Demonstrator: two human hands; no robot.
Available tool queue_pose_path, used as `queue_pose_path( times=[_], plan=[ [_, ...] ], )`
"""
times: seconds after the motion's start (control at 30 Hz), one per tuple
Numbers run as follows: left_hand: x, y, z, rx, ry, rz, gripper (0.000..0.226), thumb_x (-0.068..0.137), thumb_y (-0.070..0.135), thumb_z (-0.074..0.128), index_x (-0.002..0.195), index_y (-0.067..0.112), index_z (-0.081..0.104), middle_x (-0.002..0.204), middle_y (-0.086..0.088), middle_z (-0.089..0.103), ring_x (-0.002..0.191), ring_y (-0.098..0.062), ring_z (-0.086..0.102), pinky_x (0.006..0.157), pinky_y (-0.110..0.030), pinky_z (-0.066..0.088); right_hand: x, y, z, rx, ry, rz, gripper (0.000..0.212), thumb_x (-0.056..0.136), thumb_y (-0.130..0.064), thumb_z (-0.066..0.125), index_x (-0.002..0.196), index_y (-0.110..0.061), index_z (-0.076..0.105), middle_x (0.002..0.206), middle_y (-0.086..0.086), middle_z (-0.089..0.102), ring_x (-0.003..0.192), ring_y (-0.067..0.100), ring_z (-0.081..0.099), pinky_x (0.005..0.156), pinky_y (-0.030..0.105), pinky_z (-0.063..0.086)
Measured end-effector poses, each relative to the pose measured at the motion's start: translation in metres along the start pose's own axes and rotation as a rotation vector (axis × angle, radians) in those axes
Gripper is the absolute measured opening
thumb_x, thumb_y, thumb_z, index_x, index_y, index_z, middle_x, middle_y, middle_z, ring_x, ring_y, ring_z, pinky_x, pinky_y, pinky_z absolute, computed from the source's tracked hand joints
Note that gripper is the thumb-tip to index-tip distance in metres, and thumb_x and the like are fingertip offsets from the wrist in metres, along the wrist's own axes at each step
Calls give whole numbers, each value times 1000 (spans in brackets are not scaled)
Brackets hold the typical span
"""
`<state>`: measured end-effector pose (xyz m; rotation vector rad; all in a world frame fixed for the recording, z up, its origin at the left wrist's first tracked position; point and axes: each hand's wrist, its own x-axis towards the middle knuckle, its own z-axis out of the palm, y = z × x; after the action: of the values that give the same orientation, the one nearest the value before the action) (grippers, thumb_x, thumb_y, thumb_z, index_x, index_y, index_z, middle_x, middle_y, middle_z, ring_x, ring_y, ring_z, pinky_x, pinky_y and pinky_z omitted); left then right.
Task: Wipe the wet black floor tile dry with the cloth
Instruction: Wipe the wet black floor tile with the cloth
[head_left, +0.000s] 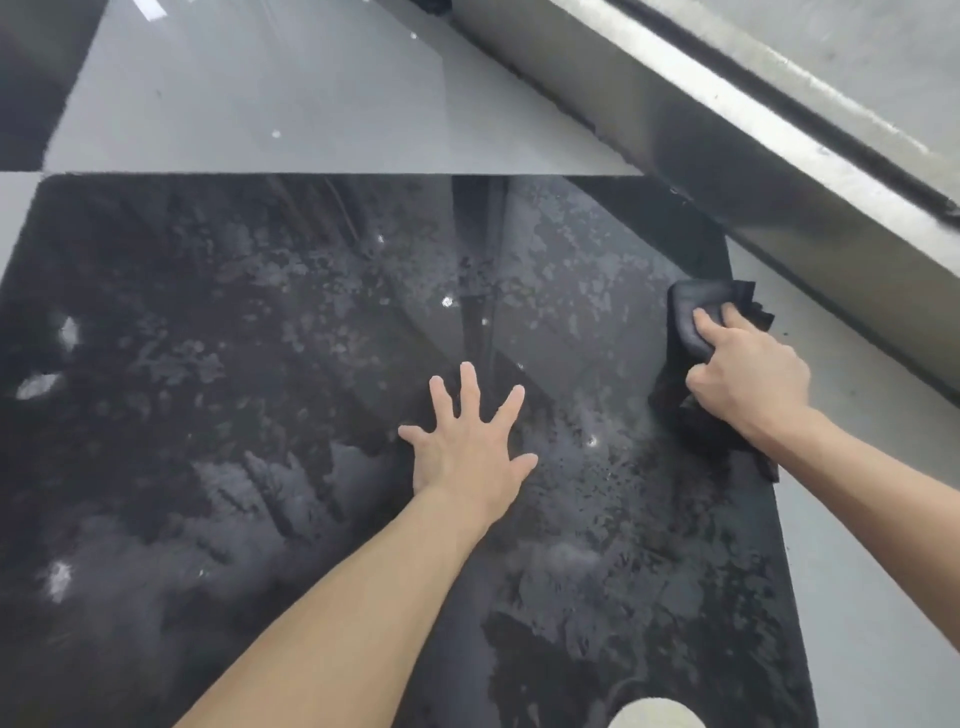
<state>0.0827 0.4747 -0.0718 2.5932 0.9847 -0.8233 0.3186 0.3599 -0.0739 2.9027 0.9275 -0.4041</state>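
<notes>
**A:** Where did things stand with the black floor tile (260, 415)?

**B:** It lay right below the person, filling most of the head view, and it was far from dry. Beads and smeared patches of water covered it from the far edge down to the near one. The cloth (685, 322) was a dark bundle at the tile's right edge, close to the far right corner.

**A:** And the hands?

**B:** The right hand (748, 374) had a closed grip on the cloth, fingers curled round the bunched fabric and pressing it onto the tile. The left hand (467, 447) held nothing; it lay flat near the middle of the tile, fingers spread, apparently as a brace.

**A:** What worried you?

**B:** Mostly that flat left palm. It rested on a wet, glossy surface, so I judged it could slide if weight came onto it. It would likely also leave a print, and the patch beneath it could not be wiped until it lifted.

**A:** Anything about the cloth?

**B:** Bunched like that, little of it met the tile, so a stroke might only push water about and leave streaks. Working at the edge, it could also sweep water onto the grey floor (857, 571) beside the tile. A dark cloth on a dark tile makes missed spots hard to judge.
</notes>
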Motion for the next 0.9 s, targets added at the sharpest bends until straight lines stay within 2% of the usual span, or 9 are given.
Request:
queue_pose_path(
  times=[0.17, 0.33, 0.5, 0.57, 0.7, 0.8, 0.9],
  plan=[
    [-3, -10, -3, -50, -3, 55, 75, 87, 63, 40, 145, 44, -4, 154, -7, -22, 140, -39, -13, 99, -64, 30, -48, -4, 0, -2, -58, 40, 67, 78, -15, 49, 141, -32, 35, 155, -5, 24, 121, 35, 49, 89, 40, 44],
    [-31, -21, 18, -18, -62, 66, 94, 81, 57, 58, 142, 48, -13, 152, -5, -30, 138, -43, -18, 99, -66, 30, -119, -4, 10, -7, -119, 59, 66, 78, -15, 49, 140, -35, 36, 154, -8, 24, 114, 33, 55, 84, 36, 46],
    [-46, -27, 23, -25, -68, 73, 98, 78, 55, 64, 143, 48, -9, 153, -4, -27, 139, -42, -15, 99, -64, 32, -175, -3, 26, -14, -181, 80, 67, 80, -17, 47, 142, -35, 31, 157, -11, 15, 117, 28, 55, 87, 35, 46],
    [-61, -36, 18, 6, -96, 69, 98, 78, 49, 65, 143, 47, -8, 153, -4, -26, 139, -42, -14, 99, -60, 35, -196, -9, 28, 9, -253, 113, 68, 80, -17, 45, 143, -36, 27, 157, -12, 12, 115, 27, 56, 84, 33, 46],
    [-72, -45, 36, 13, -47, 95, 94, 81, 45, 61, 144, 44, -7, 154, -3, -23, 140, -41, -11, 100, -53, 37, -223, -11, 38, -82, -218, 89, 69, 84, -20, 44, 147, -34, 19, 158, -11, 7, 104, 20, 63, 74, 27, 48],
    [-75, -47, 46, 11, -14, 99, 90, 81, 47, 61, 145, 44, -3, 155, -3, -20, 140, -41, -8, 102, -54, 33, -250, -9, 56, -126, -180, 96, 73, 83, -26, 43, 147, -38, 10, 157, -15, 3, 88, 14, 66, 58, 22, 38],
    [-76, -47, 46, 18, 6, 91, 89, 81, 48, 60, 145, 43, -1, 156, -3, -17, 141, -40, -7, 102, -54, 33, -273, 0, 65, -111, -193, 78, 76, 80, -30, 42, 145, -46, 4, 156, -21, -3, 81, 9, 65, 57, 19, 34]
  ],
)
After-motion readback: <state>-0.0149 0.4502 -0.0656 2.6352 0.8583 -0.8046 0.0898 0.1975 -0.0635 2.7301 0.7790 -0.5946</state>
